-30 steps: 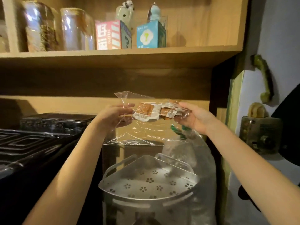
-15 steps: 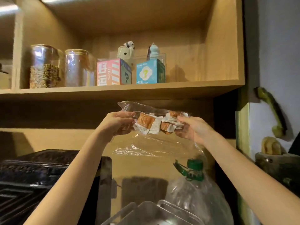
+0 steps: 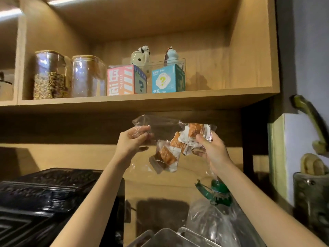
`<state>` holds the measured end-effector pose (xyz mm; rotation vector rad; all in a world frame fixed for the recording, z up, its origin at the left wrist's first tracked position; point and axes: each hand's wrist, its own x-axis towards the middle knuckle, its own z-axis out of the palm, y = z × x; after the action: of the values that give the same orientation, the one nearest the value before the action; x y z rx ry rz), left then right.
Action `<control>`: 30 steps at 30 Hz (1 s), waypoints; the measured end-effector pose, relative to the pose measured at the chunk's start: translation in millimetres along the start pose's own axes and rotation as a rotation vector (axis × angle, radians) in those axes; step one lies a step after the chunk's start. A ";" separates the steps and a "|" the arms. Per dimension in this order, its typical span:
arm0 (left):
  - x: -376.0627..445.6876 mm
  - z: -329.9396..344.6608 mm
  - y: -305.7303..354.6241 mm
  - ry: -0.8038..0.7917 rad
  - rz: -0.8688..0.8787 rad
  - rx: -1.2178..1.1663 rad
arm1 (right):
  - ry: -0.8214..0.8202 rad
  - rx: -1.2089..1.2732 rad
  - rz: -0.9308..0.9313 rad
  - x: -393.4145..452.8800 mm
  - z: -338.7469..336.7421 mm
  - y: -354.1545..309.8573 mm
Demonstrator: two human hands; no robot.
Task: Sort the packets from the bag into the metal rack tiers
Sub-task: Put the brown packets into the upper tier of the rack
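Below wooden shelf [image 3: 142,101], raised left hand [image 3: 132,141], right hand [image 3: 211,148] pinch clear bag [image 3: 165,129].

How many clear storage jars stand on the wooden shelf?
2. One clear jar half full of grain stands at the left of the wooden shelf; an apparently empty clear jar stands just right of it, beside the pink box.

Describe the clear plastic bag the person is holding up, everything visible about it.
The clear plastic bag is thin, crinkled, see-through film, held up in the air below the wooden shelf. The left hand pinches its upper left edge; the right hand grips its right side. Inside lie several small packets, orange-brown with white wrapping, bunched toward the right and sagging downward in the middle.
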<state>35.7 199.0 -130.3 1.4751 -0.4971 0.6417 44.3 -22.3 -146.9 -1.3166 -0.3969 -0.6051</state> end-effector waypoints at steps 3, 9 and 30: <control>-15.5 2.9 -10.5 0.010 -0.048 -0.009 | 0.006 0.011 0.051 -13.0 -4.9 18.6; -54.3 4.8 -33.4 -0.001 -0.126 -0.002 | 0.025 0.045 0.164 -48.8 -20.8 50.2; -154.2 -27.2 -94.0 -0.093 -0.395 0.069 | -0.041 0.131 0.404 -133.1 -52.9 89.6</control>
<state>-18.1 213.5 -304.3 1.6169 -0.2437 0.2809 -8.1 -37.0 -306.9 -1.2394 -0.1908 -0.2106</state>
